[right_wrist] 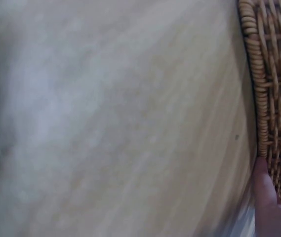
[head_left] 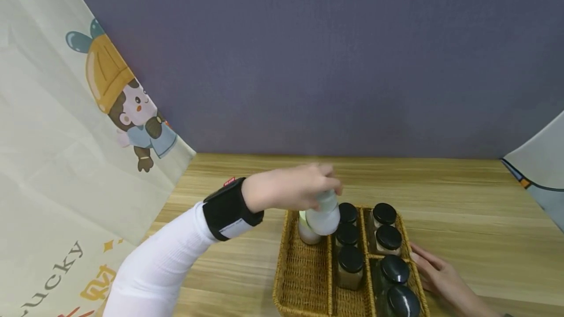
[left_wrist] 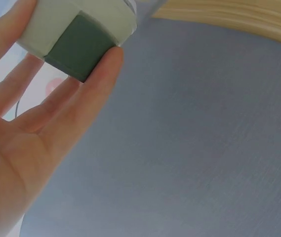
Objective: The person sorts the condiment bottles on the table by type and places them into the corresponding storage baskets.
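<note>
My left hand (head_left: 308, 187) grips a pale shaker bottle (head_left: 323, 215) by its top and holds it tilted above the back left corner of a wicker basket (head_left: 304, 278). The left wrist view shows the bottle's white and grey-green cap (left_wrist: 76, 29) between my fingers (left_wrist: 88, 94). Another pale jar (head_left: 307, 233) stands in the basket just under it. My right hand (head_left: 442, 278) lies flat on the table with straight fingers against the basket's right wall (right_wrist: 273, 98); a fingertip (right_wrist: 266, 197) touches the weave.
Several black-lidded glass jars (head_left: 350, 263) fill the basket's middle and right compartments. The basket stands on a wooden table (head_left: 476, 209). A grey wall rises behind. A printed cartoon cloth (head_left: 66, 136) hangs at the left, another cloth (head_left: 539, 180) at the far right.
</note>
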`<action>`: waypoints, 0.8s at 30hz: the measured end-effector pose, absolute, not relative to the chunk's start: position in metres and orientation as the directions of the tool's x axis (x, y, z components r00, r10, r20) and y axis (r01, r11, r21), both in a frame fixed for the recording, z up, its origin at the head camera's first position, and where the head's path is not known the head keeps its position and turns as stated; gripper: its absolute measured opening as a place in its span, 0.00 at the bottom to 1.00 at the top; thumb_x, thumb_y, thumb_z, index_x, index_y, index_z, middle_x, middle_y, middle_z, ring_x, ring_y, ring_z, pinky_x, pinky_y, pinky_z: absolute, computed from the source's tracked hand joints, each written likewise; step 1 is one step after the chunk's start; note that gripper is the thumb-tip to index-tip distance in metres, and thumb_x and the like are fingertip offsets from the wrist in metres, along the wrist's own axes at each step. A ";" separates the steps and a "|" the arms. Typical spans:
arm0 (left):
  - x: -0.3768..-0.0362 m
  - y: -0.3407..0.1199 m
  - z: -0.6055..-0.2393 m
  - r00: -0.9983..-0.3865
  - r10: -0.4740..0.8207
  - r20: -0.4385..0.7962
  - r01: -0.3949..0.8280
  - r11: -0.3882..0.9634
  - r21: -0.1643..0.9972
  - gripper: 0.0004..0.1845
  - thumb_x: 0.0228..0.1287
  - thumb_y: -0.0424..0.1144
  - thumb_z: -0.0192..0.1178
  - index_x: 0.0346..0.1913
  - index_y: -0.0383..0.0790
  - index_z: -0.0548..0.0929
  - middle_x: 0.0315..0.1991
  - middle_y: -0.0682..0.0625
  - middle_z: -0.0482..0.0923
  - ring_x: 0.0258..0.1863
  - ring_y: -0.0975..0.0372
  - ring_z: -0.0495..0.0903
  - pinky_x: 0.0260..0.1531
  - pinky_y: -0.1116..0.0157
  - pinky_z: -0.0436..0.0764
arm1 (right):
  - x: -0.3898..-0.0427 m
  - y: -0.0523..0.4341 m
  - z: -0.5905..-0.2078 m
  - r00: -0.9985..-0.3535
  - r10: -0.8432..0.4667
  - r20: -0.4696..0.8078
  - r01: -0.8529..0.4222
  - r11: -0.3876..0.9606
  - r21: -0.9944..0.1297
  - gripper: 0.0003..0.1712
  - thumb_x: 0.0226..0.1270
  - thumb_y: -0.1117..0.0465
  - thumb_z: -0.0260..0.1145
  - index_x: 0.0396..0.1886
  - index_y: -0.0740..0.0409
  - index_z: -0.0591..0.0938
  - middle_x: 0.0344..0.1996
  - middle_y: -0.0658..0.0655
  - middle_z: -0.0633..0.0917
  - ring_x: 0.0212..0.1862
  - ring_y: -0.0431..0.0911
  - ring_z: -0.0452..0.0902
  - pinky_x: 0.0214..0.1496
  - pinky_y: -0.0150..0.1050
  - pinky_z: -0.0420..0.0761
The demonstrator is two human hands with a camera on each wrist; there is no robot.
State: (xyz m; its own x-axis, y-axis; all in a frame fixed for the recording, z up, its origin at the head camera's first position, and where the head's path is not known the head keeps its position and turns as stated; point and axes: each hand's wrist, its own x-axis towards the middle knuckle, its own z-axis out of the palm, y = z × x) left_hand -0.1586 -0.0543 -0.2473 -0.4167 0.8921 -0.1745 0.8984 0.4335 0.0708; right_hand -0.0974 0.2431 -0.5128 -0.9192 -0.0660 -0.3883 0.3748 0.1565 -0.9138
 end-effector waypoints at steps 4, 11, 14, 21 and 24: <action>-0.153 -0.058 -0.249 -0.416 0.888 -0.194 0.899 0.434 0.057 0.19 0.54 0.31 0.60 0.52 0.41 0.74 0.44 0.45 0.70 0.43 0.60 0.73 0.38 0.77 0.74 | -0.095 0.242 -0.512 -0.918 -0.055 -0.392 0.379 0.162 -0.911 0.41 0.64 0.45 0.51 0.66 0.63 0.48 0.65 0.70 0.48 0.56 0.51 0.66 0.48 0.46 0.77; -0.143 -0.068 -0.256 -0.391 0.899 -0.194 0.912 0.407 0.046 0.20 0.55 0.31 0.59 0.52 0.41 0.73 0.43 0.46 0.70 0.43 0.59 0.72 0.40 0.74 0.74 | -0.090 0.239 -0.510 -0.921 -0.052 -0.386 0.374 0.161 -0.913 0.38 0.66 0.47 0.50 0.65 0.63 0.47 0.65 0.72 0.47 0.55 0.52 0.67 0.47 0.46 0.77; -0.140 -0.072 -0.259 -0.388 0.902 -0.191 0.917 0.399 0.017 0.20 0.55 0.33 0.60 0.53 0.41 0.73 0.44 0.47 0.70 0.44 0.58 0.72 0.43 0.74 0.73 | -0.088 0.238 -0.510 -0.922 -0.047 -0.384 0.373 0.153 -0.915 0.35 0.66 0.48 0.50 0.65 0.56 0.48 0.65 0.71 0.47 0.55 0.52 0.67 0.47 0.46 0.77; -0.134 -0.079 -0.267 -0.362 0.920 -0.147 0.932 0.362 -0.033 0.19 0.52 0.32 0.61 0.50 0.41 0.75 0.43 0.46 0.71 0.42 0.58 0.73 0.41 0.75 0.74 | -0.084 0.237 -0.508 -0.927 -0.053 -0.372 0.360 0.152 -0.920 0.32 0.67 0.48 0.49 0.65 0.52 0.49 0.65 0.71 0.46 0.58 0.56 0.64 0.48 0.47 0.77; -0.132 -0.082 -0.270 -0.344 0.930 -0.127 0.939 0.341 -0.050 0.19 0.51 0.33 0.62 0.49 0.41 0.76 0.43 0.46 0.72 0.41 0.59 0.74 0.40 0.75 0.75 | -0.082 0.235 -0.507 -0.925 -0.042 -0.377 0.366 0.166 -0.916 0.36 0.66 0.48 0.50 0.65 0.59 0.48 0.65 0.71 0.47 0.59 0.57 0.62 0.48 0.47 0.77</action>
